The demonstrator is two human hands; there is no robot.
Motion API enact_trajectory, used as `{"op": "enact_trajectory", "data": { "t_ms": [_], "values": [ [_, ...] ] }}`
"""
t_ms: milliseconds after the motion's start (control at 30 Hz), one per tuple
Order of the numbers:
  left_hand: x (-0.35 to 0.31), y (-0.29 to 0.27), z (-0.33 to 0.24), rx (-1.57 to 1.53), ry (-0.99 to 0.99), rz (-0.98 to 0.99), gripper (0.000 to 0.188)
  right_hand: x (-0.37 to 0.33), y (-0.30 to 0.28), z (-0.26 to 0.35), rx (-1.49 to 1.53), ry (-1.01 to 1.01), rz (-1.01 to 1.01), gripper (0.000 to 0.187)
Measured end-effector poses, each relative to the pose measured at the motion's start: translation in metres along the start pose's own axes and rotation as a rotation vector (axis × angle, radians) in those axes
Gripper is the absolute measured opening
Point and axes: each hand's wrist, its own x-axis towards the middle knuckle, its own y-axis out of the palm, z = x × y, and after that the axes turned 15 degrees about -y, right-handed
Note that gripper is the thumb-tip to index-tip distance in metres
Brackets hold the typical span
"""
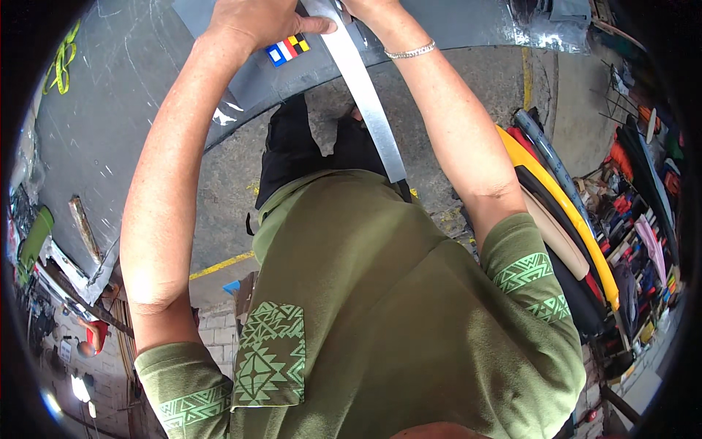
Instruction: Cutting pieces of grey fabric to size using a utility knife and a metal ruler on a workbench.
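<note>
A long metal ruler slants across the dark tabletop, its near end jutting past the edge towards my shirt. My left hand rests at the top of the view, thumb stretched across the ruler; its other fingers are cut off by the frame. Close to the ruler's right side is my right hand, with fingers bent and mostly outside the picture. Something small and dark shows by its fingertips, too little to name. Under the ruler lies a grey sheet, with a patch of small coloured flags beside my left thumb.
A yellow-green tape measure lies loosely at the table's far left. Clear plastic covers the right end. Rolls of material, one yellow, lean at my right, near a heap of coloured scraps. At lower left, another person in red appears.
</note>
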Motion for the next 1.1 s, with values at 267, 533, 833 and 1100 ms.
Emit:
{"op": "enact_trajectory", "data": {
  "t_ms": [267,533,833,1100],
  "values": [
    [-0.003,0.020,0.011,-0.051,0.038,-0.103,0.122,0.002,-0.002,-0.002,-0.561,-0.745,0.080,0.024],
    [0.001,0.011,0.006,-0.015,-0.021,0.018,0.121,-0.005,0.010,0.014,-1.162,-0.453,0.301,0.048],
    [0.006,0.029,0.024,-0.511,0.201,0.065,0.122,0.004,0.004,0.002,-0.852,-1.117,0.197,0.052],
    [0.005,0.022,0.009,0.000,-0.053,0.088,0.124,0.013,-0.010,-0.034,-0.875,-1.020,0.235,0.044]
  ]
}}
